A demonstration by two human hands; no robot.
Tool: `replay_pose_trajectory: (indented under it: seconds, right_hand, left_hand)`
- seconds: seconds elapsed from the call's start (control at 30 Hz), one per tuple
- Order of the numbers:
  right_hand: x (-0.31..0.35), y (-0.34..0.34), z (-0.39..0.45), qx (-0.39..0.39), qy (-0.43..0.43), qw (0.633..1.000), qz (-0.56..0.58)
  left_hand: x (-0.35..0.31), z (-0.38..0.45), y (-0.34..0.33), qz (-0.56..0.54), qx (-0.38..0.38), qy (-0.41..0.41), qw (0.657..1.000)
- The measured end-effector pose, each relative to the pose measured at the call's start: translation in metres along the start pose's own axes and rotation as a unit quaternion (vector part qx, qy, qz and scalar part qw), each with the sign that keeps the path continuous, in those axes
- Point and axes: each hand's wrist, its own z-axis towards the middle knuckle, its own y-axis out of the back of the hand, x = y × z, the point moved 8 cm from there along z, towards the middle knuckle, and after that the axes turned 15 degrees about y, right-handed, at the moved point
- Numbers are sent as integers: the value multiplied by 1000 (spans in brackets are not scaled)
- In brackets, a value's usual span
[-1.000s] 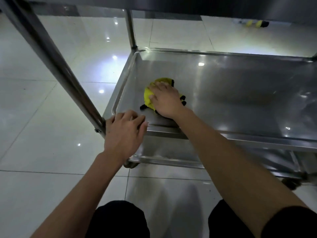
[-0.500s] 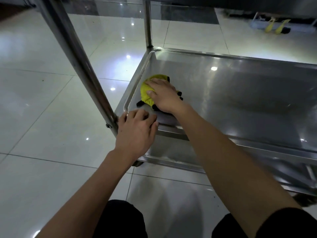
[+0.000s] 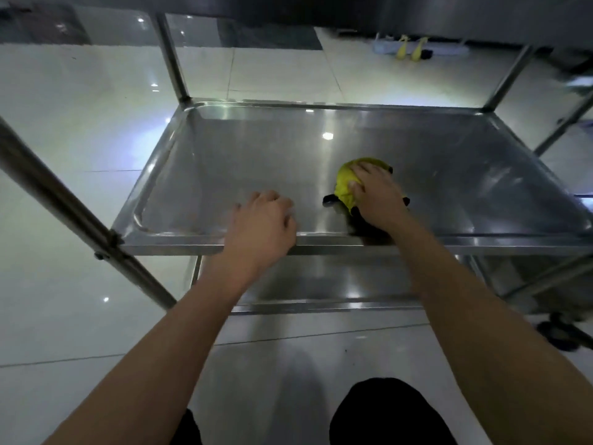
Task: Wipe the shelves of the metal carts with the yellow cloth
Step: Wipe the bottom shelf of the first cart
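We have our right hand [image 3: 375,195] pressed down on the yellow cloth [image 3: 348,184], fingers spread and curled over the bunched wad so it keeps firm contact with the middle shelf [image 3: 256,155] of the metal cart [image 3: 173,59]. The cloth sits near the shelf's front rim, right of centre, soft and crumpled, with dark trim poking out at its edges (possibly a darker backing; the view is too blurred to tell). Our left hand [image 3: 261,226] rests on that front rim, left of the cloth, fingers loosely curled over the lip and holding nothing, probably to steady the cart against the wiping push. The shelf is a shallow brushed-steel tray with rounded corners and a raised lip, glossy enough to mirror the ceiling lights.
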Motion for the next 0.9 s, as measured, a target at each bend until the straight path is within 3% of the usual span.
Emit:
replay_pose_trajectory:
  seconds: [0.07, 0.17, 0.47, 0.57, 0.7, 0.9]
  right_hand:
    - [-35, 16, -21, -9, -28, 999, -23]
    - [-68, 29, -39, -9, -53, 998, -35]
    - [-68, 25, -37, -19, -81, 996, -37]
    - [-51, 17, -23, 2, -59, 998, -37]
    - [-2, -5, 11, 42, -13, 998, -39]
    - [95, -47, 77, 85, 57, 995, -2]
  left_hand:
    - [-31, 1, -16, 20, 34, -17, 999]
    - [-43, 3, -25, 36, 24, -11, 999]
    - [-30, 7, -28, -7, -9, -40, 999]
    - [1, 15, -15, -22, -14, -22, 999]
    - [76, 21, 22, 36, -76, 50, 995]
    - [142, 9, 43, 56, -48, 114, 991]
